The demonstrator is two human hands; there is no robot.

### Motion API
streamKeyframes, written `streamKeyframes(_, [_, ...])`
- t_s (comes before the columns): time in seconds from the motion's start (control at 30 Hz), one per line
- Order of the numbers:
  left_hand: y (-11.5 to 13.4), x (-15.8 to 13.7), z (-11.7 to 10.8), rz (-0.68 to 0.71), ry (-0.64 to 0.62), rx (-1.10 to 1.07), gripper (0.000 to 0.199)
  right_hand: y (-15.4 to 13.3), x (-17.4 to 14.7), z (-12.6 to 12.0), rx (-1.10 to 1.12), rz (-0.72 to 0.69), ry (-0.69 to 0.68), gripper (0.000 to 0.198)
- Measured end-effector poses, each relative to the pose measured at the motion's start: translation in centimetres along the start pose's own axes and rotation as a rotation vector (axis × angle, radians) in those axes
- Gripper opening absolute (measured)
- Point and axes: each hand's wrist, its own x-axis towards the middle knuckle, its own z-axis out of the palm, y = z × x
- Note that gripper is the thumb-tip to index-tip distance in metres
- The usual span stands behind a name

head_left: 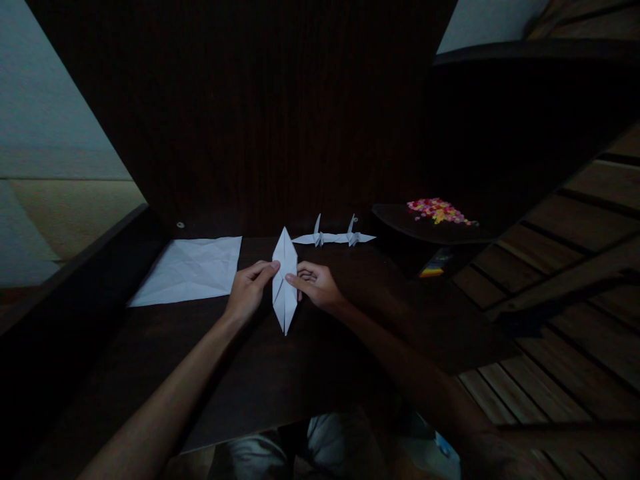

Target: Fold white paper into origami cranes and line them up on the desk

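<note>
Over the dark desk | left hand and right hand pinch opposite sides of folded white paper, between them | long axis near-to-far; one tip toward back panel, other toward lap

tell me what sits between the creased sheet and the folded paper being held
In the head view, the left hand lies between the creased sheet and the folded paper, gripping the paper; beyond that hand, dark desk shows.

Plain white folded paper, dark brown desk, pink-and-yellow small pieces.
</note>
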Motion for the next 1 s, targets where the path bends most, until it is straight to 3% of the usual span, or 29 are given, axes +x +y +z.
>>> streamKeyframes(0.2, [0.1,-0.1,-0.1,-0.025,-0.046,0.024,0.026,0.3,0.2,-0.4,-0.005,-0.022,0.095,0.037])
streamKeyframes(0.37, [0.2,-0.2,-0.1,-0.119,-0.15,-0.103,0.041,0.6,0.4,-0.9,-0.01,-0.036,0.085,0.04])
streamKeyframes(0.57, [0.0,-0.1,0.0,-0.044,-0.043,-0.148,0.045,0.7,0.5,-1.1,0.017,-0.138,0.091,0.049])
streamKeyframes(0.73, [-0.1,-0.1,0.1,0.03,-0.061,-0.228,0.044,0.8,0.4,-1.2,-0.051,-0.205,0.059,0.031])
streamKeyframes(0.87, [-0.3,-0.1,0.1,0.093,-0.042,-0.212,0.037,0.8,0.4,-1.2,-0.053,-0.186,0.073,0.021])
streamKeyframes(1.0, [-0.5,-0.1,0.0,0.091,-0.024,-0.113,0.024,0.4,0.5,-1.2,-0.023,-0.123,0.009,0.025])
